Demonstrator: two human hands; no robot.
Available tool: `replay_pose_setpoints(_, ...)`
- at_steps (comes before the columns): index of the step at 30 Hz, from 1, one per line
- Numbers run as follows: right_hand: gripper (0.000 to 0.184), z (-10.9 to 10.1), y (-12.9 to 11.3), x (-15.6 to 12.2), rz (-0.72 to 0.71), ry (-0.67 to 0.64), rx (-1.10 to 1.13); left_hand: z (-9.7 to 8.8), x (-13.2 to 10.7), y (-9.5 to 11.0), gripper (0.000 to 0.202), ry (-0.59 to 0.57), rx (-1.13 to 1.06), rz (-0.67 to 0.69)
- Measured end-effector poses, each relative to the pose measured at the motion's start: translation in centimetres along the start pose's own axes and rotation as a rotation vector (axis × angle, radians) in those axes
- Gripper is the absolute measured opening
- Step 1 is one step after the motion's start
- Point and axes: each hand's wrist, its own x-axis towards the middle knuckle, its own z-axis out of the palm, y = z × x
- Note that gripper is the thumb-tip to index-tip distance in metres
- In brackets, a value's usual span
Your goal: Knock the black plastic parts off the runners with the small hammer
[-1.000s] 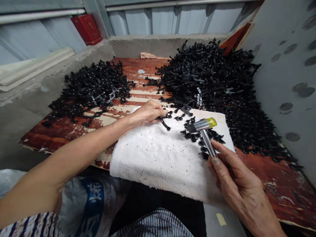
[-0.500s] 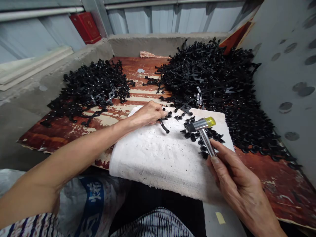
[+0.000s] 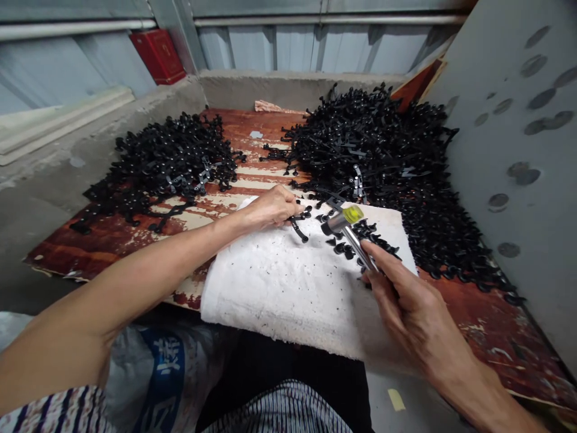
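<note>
My left hand [image 3: 278,206] is closed on a black jointed strip [image 3: 299,231] with round studs, held down at the far edge of a white cloth [image 3: 270,288]. Its fingers hide part of the strip. A small mallet [image 3: 356,240] is gripped by its metal shaft in my right hand [image 3: 399,288]. The mallet's head, dark on one face and yellow on the other, hangs above the cloth, to the right of the strip. Several loose black studs [image 3: 346,251] lie on the cloth beneath and beside the mallet.
A large heap of black parts [image 3: 360,144] covers the right back of the worn red-brown board [image 3: 491,337]. A smaller heap of black strips [image 3: 166,156] lies at the left. A spotted panel [image 3: 518,150] borders the right side; a concrete ledge [image 3: 306,87] runs behind.
My right hand has carried the mallet leftward and slightly up, closer to my left hand. The left hand stays on the strip. The view has turned slightly.
</note>
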Motion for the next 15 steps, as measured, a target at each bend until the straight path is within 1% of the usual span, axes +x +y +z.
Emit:
replay_pose_setpoints(1,0.042,0.0,-0.1,0.9,-0.051,0.010,-0.044,-0.1,0.0,0.1,0.031,0.001,0.005,0.014)
replay_pose_setpoints(3,0.046,0.2,-0.1,2.9,-0.107,0.018,-0.153,-0.1,0.0,0.2,0.033,-0.004,-0.008,0.028)
replay_pose_setpoints(5,0.048,0.4,0.0,4.5,-0.121,-0.011,-0.266,-0.1,0.0,0.3,0.034,-0.011,-0.028,0.018)
replay_pose_setpoints(7,0.050,0.8,0.0,5.6,-0.103,-0.082,-0.385,-0.1,-0.1,0.5,0.034,-0.010,-0.036,-0.001)
replay_pose_setpoints(11,0.055,1.5,-0.4,6.2,-0.038,-0.277,-0.598,-0.1,-0.1,0.6,0.031,-0.008,-0.039,-0.025)
replay_pose_setpoints(15,0.058,1.5,-1.0,6.1,-0.025,-0.345,-0.654,-0.3,-0.1,0.4,0.025,-0.068,-0.072,-0.047)
